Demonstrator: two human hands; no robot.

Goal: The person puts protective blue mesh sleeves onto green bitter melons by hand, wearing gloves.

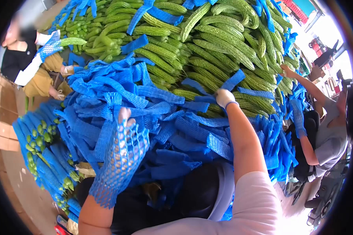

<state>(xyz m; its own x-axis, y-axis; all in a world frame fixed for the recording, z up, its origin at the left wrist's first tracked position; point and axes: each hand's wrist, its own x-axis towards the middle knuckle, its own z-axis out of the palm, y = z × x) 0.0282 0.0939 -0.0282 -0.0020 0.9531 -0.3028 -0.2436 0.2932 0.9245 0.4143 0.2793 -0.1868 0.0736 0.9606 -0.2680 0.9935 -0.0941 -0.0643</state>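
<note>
My left hand (123, 150) is inside a stretched blue foam net sleeve (106, 194) that reaches down to the wrist. Its fingertips poke out of the top, loosely extended, over a heap of loose blue net sleeves (176, 133), with no gourd in them. My right hand (226, 98), in a white glove, reaches to the near edge of the piled green bitter gourds (223, 43). Its fingers curl downward, and what they grip is hidden. One loose blue net piece (233, 80) lies just beyond the right hand, and another strip (257, 93) lies beside it.
Net-wrapped bitter gourds (55, 160) are stacked at the left. A person on the left holds a bitter gourd (73, 41) with a net-covered hand. On the right, another person's bare hand (288, 72) touches the pile. Cardboard boxes (8, 135) stand at the left edge.
</note>
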